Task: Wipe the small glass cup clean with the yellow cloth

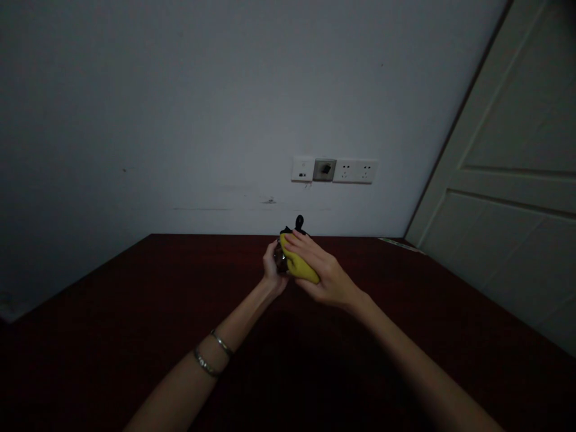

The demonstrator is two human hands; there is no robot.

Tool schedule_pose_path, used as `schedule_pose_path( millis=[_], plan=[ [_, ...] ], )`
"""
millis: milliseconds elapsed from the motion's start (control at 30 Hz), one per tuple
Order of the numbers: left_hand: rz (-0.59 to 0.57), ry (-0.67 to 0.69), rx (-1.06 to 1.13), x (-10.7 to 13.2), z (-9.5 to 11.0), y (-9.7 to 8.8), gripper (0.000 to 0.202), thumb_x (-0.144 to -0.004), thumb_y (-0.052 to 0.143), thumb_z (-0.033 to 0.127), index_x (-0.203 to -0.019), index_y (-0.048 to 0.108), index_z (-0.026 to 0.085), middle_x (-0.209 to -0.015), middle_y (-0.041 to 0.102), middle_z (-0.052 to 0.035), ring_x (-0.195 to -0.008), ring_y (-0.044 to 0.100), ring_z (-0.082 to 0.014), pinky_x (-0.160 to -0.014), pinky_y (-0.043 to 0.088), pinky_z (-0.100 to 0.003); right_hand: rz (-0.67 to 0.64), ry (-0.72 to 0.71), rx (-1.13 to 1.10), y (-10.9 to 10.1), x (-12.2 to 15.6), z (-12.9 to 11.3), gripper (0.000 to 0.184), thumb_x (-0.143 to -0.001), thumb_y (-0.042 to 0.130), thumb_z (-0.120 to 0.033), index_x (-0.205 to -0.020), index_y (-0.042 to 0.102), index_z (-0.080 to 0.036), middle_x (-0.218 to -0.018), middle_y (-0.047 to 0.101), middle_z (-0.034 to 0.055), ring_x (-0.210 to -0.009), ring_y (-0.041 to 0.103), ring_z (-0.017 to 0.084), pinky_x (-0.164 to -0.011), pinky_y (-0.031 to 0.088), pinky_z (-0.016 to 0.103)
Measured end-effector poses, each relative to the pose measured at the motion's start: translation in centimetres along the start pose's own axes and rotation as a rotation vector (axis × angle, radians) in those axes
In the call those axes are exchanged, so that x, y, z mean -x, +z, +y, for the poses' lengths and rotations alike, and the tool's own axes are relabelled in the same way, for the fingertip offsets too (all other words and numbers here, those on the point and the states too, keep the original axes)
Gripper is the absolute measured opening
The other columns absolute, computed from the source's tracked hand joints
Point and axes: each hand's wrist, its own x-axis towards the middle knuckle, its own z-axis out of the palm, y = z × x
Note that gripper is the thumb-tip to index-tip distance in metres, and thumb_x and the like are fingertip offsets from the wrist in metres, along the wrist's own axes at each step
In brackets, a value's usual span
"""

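My left hand (271, 264) is wrapped round a dark, shiny container (281, 261), gripping it from the left and below. At its far end, a black top with a small loop (299, 222) sticks up. A yellow cloth (300, 268) lies against the container's right side, pressed there by my right hand (321, 273), whose fingers fold over it. Both hands are close together above the tabletop. Cloth and fingers cover much of the container, so its full shape and exact kind are hidden.
A dark red table (198, 282) spreads under my arms and meets a grey-white wall (202, 108). Sockets and switches (355, 171) are set low in the wall. A pale panelled door (508, 180) stands at the right, and a thin strip (400, 245) lies near the back right corner.
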Motion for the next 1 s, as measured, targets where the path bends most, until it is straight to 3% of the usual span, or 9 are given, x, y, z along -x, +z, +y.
schedule_pose_path(
  millis=[133, 267, 367, 467, 600, 667, 867, 933, 1000],
  plan=[
    [-0.079, -0.017, -0.009, -0.2, 0.1, -0.2, 0.022, -0.081, 0.051, 0.030, -0.075, 0.063, 0.013, -0.066, 0.066, -0.0030, -0.056, 0.062, -0.0127, -0.053, 0.049, -0.021, 0.042, -0.017, -0.001, 0.1, 0.0, 0.0, 0.058, -0.080, 0.056, -0.019, -0.135, 0.040, -0.020, -0.141, 0.042, 0.0086, -0.135, 0.030, 0.024, -0.111, 0.027, 0.050],
    [-0.218, -0.206, -0.171, 0.0, 0.2, -0.4, 0.040, -0.084, 0.045, 0.049, -0.081, 0.063, 0.013, -0.061, 0.064, -0.0047, -0.043, 0.058, -0.0161, -0.032, 0.042, -0.024, 0.211, 0.240, -0.123, 0.2, 0.0, 0.9, 0.044, -0.084, 0.054, -0.025, -0.128, 0.050, -0.026, -0.135, 0.050, 0.0047, -0.127, 0.043, 0.022, -0.107, 0.034, 0.047],
    [-0.242, -0.264, -0.208, 0.1, 0.3, -0.4, 0.047, -0.084, 0.042, 0.055, -0.088, 0.062, 0.013, -0.064, 0.064, -0.0061, -0.043, 0.058, -0.0182, -0.027, 0.040, -0.025, 0.243, 0.357, -0.183, 0.2, 0.0, 1.4, 0.039, -0.085, 0.053, -0.029, -0.124, 0.053, -0.026, -0.131, 0.054, 0.0045, -0.121, 0.050, 0.022, -0.104, 0.038, 0.046],
    [-0.222, -0.256, -0.208, -0.1, 0.1, -0.5, 0.046, -0.085, 0.041, 0.053, -0.087, 0.063, 0.013, -0.061, 0.063, -0.0053, -0.042, 0.058, -0.0174, -0.031, 0.042, -0.026, 0.202, 0.260, -0.121, 0.1, 0.2, 1.3, 0.043, -0.084, 0.053, -0.025, -0.127, 0.050, -0.023, -0.134, 0.050, 0.0071, -0.127, 0.044, 0.023, -0.106, 0.035, 0.047],
    [-0.157, -0.145, -0.112, -0.2, -0.1, -0.4, 0.037, -0.089, 0.043, 0.041, -0.088, 0.065, 0.012, -0.074, 0.068, -0.0070, -0.063, 0.065, -0.0165, -0.057, 0.052, -0.025, 0.025, -0.075, 0.020, 0.0, 0.5, 1.0, 0.057, -0.079, 0.058, -0.022, -0.134, 0.042, -0.017, -0.140, 0.043, 0.0107, -0.135, 0.029, 0.025, -0.111, 0.026, 0.051],
    [-0.136, -0.100, -0.078, -0.2, 0.0, -0.3, 0.033, -0.089, 0.044, 0.036, -0.088, 0.065, 0.011, -0.081, 0.069, -0.0071, -0.071, 0.066, -0.0158, -0.064, 0.052, -0.023, 0.000, -0.144, 0.045, 0.1, 0.6, 1.0, 0.060, -0.078, 0.060, -0.023, -0.135, 0.041, -0.017, -0.140, 0.043, 0.0104, -0.135, 0.028, 0.026, -0.110, 0.026, 0.053],
    [-0.266, -0.189, -0.253, 0.0, 0.1, -0.5, 0.039, -0.085, 0.046, 0.048, -0.084, 0.064, 0.013, -0.062, 0.064, -0.0034, -0.042, 0.057, -0.0158, -0.032, 0.043, -0.025, 0.239, 0.195, -0.046, 0.2, 0.6, 1.8, 0.041, -0.084, 0.052, -0.022, -0.125, 0.053, -0.025, -0.129, 0.056, 0.0059, -0.121, 0.050, 0.021, -0.103, 0.041, 0.045],
    [-0.262, -0.200, -0.263, -0.1, 0.0, -0.5, 0.040, -0.084, 0.045, 0.049, -0.084, 0.063, 0.014, -0.060, 0.063, -0.0033, -0.041, 0.056, -0.0161, -0.030, 0.042, -0.025, 0.245, 0.192, -0.041, 0.1, 0.6, 1.9, 0.040, -0.084, 0.052, -0.022, -0.124, 0.053, -0.024, -0.128, 0.056, 0.0064, -0.121, 0.050, 0.021, -0.103, 0.041, 0.045],
    [-0.197, -0.158, -0.219, -0.2, -0.2, -0.5, 0.036, -0.086, 0.046, 0.045, -0.082, 0.064, 0.014, -0.062, 0.065, -0.0040, -0.047, 0.059, -0.0151, -0.038, 0.047, -0.024, 0.168, 0.069, -0.003, 0.0, 0.7, 1.7, 0.047, -0.082, 0.055, -0.022, -0.128, 0.049, -0.021, -0.133, 0.051, 0.0078, -0.128, 0.042, 0.023, -0.106, 0.036, 0.048]
  ],
)
